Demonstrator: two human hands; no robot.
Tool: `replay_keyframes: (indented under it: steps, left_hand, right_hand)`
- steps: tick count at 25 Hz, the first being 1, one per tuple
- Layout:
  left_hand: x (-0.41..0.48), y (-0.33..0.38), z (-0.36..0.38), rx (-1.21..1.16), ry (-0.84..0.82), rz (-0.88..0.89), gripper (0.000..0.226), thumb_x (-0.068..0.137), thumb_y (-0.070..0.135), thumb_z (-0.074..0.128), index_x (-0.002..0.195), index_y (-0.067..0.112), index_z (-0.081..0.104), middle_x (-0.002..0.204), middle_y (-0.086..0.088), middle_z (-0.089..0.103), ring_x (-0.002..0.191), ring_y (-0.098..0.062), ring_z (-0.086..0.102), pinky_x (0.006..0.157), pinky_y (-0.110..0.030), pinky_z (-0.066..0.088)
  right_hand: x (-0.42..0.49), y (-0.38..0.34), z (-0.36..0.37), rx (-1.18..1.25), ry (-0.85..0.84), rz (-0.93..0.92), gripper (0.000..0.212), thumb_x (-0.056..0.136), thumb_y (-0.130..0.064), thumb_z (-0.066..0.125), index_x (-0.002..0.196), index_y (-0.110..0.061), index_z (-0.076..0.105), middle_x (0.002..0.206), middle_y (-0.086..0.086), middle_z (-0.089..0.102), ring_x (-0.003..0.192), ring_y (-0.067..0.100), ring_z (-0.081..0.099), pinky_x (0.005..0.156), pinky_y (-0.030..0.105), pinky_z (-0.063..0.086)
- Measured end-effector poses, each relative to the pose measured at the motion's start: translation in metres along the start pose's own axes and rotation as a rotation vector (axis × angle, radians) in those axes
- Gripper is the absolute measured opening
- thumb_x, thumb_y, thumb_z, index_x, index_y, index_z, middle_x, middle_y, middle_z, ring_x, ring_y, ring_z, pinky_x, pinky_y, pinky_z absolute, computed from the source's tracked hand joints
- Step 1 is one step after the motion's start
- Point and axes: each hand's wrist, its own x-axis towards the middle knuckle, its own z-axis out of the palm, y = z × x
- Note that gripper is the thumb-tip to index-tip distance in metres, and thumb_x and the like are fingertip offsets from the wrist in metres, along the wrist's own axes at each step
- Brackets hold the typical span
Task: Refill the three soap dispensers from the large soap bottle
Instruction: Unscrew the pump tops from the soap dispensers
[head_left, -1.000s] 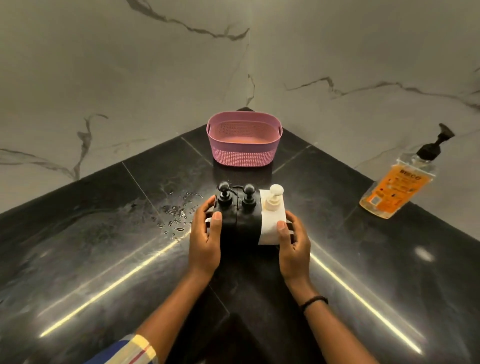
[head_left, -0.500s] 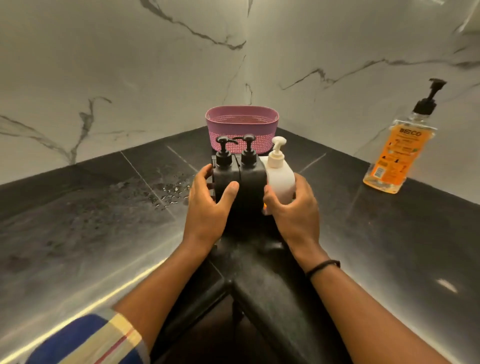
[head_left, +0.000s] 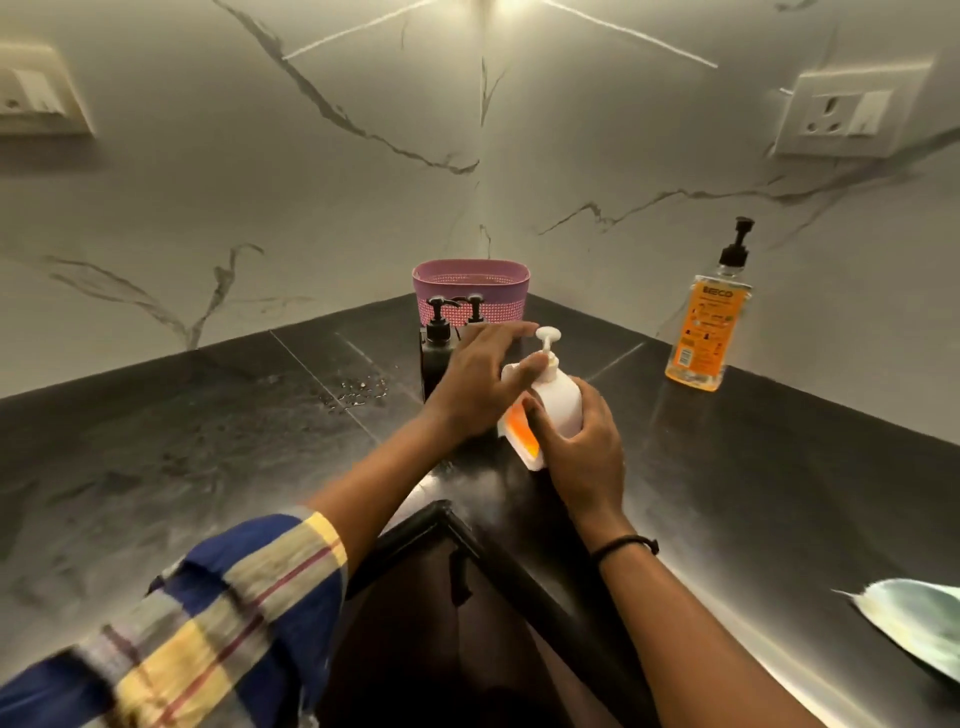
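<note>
R hand (head_left: 576, 447): I grip white dispenser (head_left: 563, 400).
L hand (head_left: 475, 387): fingers straight, thumb at pump neck.
Black dispensers (head_left: 435, 358): just behind L hand.

We count two black dispensers (head_left: 438, 358), one white dispenser (head_left: 558, 402), one orange soap bottle (head_left: 706, 332), one pink basket (head_left: 498, 283), two wall sockets (head_left: 852, 111) and two hands (head_left: 584, 441).

A white pump dispenser (head_left: 560, 404) tilts just right of two upright black dispensers (head_left: 434, 358), with the large orange soap bottle (head_left: 702, 332) standing upright well apart to the right.
</note>
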Motion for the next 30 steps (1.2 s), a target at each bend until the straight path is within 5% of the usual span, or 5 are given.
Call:
replay_keyframes:
  steps: [8,13,17,22,30]
  left_hand:
    - [0.029,0.004,-0.01,-0.163,-0.419,-0.163,0.025,0.096,0.036,0.065,0.117,0.024,0.073,0.135,0.017,0.042,0.114,0.011,0.04,0.09,-0.012,0.031]
    - [0.029,0.012,-0.005,0.171,-0.267,-0.193,0.028,0.089,0.052,0.067,0.092,0.025,0.071,0.096,0.011,0.061,0.111,-0.022,0.051,0.1,-0.053,0.041]
    - [0.017,0.024,0.004,0.266,-0.065,-0.301,0.049,0.075,0.073,0.068,0.098,0.029,0.072,0.09,0.009,0.061,0.107,-0.017,0.045,0.093,-0.045,0.037]
    - [0.006,0.035,0.001,-0.402,-0.075,-0.439,0.036,0.095,0.022,0.068,0.128,0.016,0.057,0.12,-0.005,0.069,0.116,-0.022,0.063,0.105,-0.048,0.049]
    - [0.004,0.041,-0.004,-0.303,-0.027,-0.498,0.056,0.086,0.031,0.076,0.132,0.019,0.046,0.123,-0.004,0.069,0.118,-0.024,0.062,0.107,-0.053,0.045]
  right_hand:
    - [0.009,0.008,-0.003,0.118,-0.083,0.003,0.071,0.076,-0.078,0.061,0.132,-0.034,0.058,0.121,-0.01,0.067,0.092,0.002,0.064,0.075,0.009,0.049]
    - [0.009,0.007,-0.005,0.102,-0.054,0.01,0.079,0.075,-0.082,0.06,0.133,-0.03,0.063,0.118,-0.007,0.073,0.092,0.007,0.068,0.071,0.012,0.052]
    - [0.007,0.004,-0.004,0.062,-0.039,0.019,0.078,0.075,-0.084,0.056,0.133,-0.032,0.063,0.116,-0.007,0.074,0.091,0.008,0.068,0.075,0.028,0.06]
    - [0.005,0.001,-0.003,0.041,-0.036,-0.017,0.084,0.073,-0.087,0.052,0.134,-0.029,0.062,0.12,-0.003,0.073,0.092,0.011,0.067,0.076,0.027,0.06]
    - [0.004,-0.003,-0.002,0.026,-0.028,-0.041,0.079,0.075,-0.086,0.052,0.131,-0.032,0.062,0.114,-0.004,0.074,0.085,0.007,0.063,0.071,0.023,0.055]
